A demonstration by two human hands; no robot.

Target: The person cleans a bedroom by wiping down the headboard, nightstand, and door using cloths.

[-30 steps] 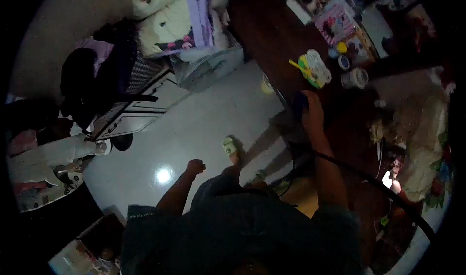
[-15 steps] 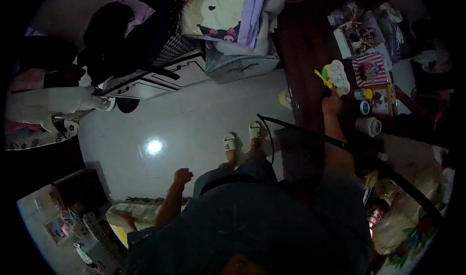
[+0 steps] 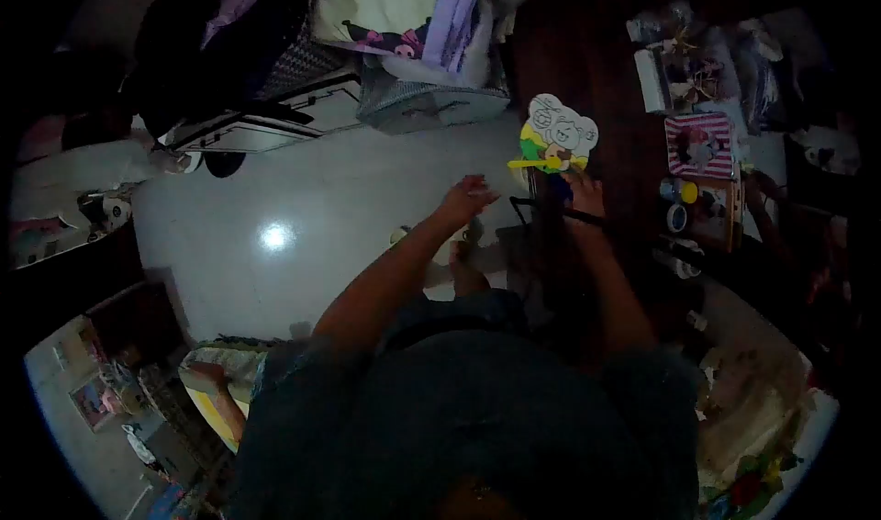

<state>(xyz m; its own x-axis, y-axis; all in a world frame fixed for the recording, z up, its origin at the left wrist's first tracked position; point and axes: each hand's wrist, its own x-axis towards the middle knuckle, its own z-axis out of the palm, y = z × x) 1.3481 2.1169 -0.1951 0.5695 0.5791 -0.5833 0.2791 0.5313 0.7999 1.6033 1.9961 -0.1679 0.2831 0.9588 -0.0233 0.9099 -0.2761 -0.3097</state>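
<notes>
A bear-shaped board [image 3: 567,130] with line drawing on white and yellow and green patches is at the edge of the dark table. A slim yellow stick-like tool [image 3: 528,164] lies across its lower part. My right hand [image 3: 584,194] is closed on the board's lower edge, next to a dark blue item [image 3: 555,186] too dim to name. My left hand [image 3: 470,199] is over the floor, left of the board and apart from it, its fingers loosely spread with nothing visible in them.
On the dark table [image 3: 615,70] to the right are a striped pink tray [image 3: 699,144], a yellow-lidded jar [image 3: 684,190] and wrapped items. A dark rod [image 3: 574,215] crosses near my right forearm. A grey fabric bin [image 3: 431,107] and white cabinet [image 3: 266,134] stand ahead.
My right hand has brought the bear-shaped board and yellow tool leftward to the table's edge. My left hand has risen from near my side towards the board. The view has shifted slightly.
</notes>
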